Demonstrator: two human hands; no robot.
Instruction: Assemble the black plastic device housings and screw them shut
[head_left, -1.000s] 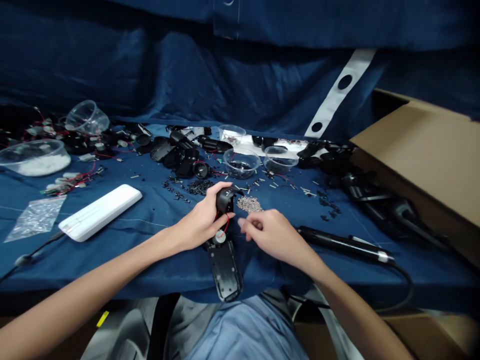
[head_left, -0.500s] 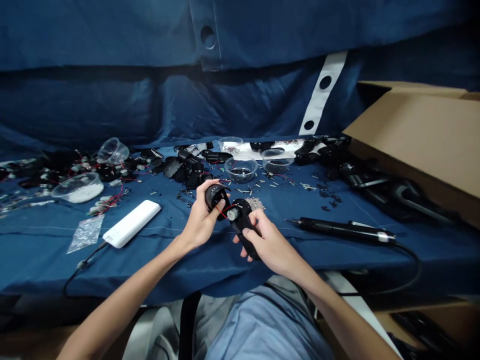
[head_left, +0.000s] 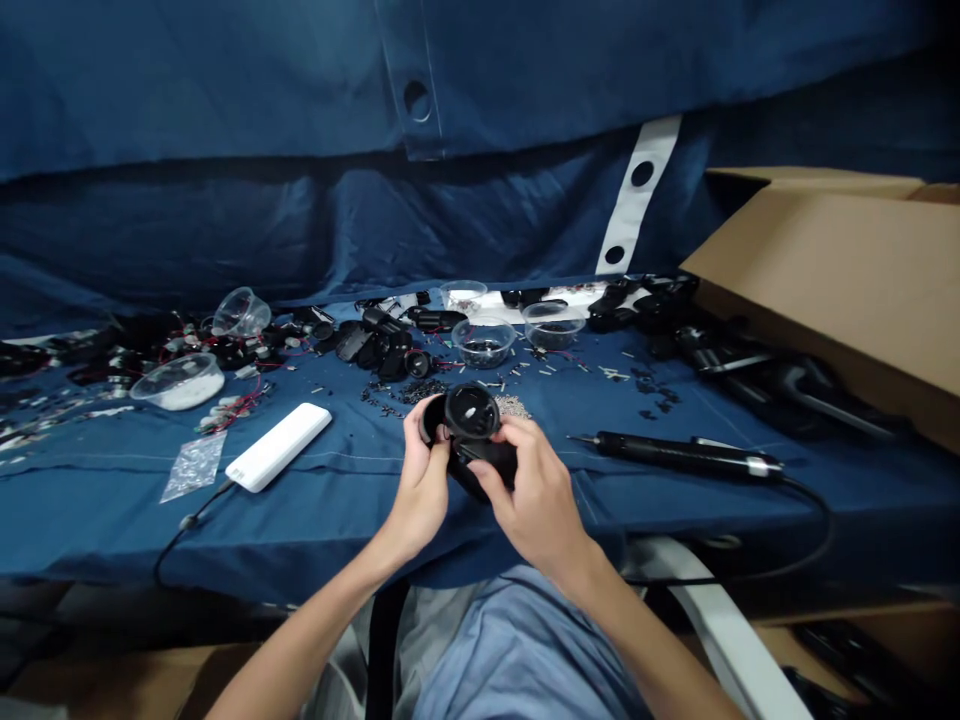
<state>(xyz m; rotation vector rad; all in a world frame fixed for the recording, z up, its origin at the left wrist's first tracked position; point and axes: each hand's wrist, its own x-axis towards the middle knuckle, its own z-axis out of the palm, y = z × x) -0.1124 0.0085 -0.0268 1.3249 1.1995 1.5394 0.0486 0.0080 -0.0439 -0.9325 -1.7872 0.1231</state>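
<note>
Both hands meet above the front of the blue-covered table, their fingers wrapped round black plastic parts. My left hand (head_left: pixel 424 485) pinches a curved black plastic cover (head_left: pixel 430 420), its thumb on the inner side. In my right hand (head_left: pixel 534 485) is a black plastic housing (head_left: pixel 486 458), with a round, glossy black end (head_left: pixel 472 410) facing up toward me. Cover and housing are close together; whether they touch is hidden by my fingers. Just behind the hands lie a heap of small screws (head_left: pixel 513 406) and a scatter of tiny black pieces (head_left: pixel 420 390).
A black electric screwdriver (head_left: pixel 682 455) with a cable lies at right, a white power bank (head_left: pixel 279 447) at left beside a plastic bag (head_left: pixel 193 466). Clear tubs (head_left: pixel 484 343), motors with red wires and black shells crowd the back. A cardboard box (head_left: pixel 840 250) stands far right.
My hands have come closer together. The housing in my right hand has turned so its round end faces up, and the motor and red wires seen on it before are now out of sight.
</note>
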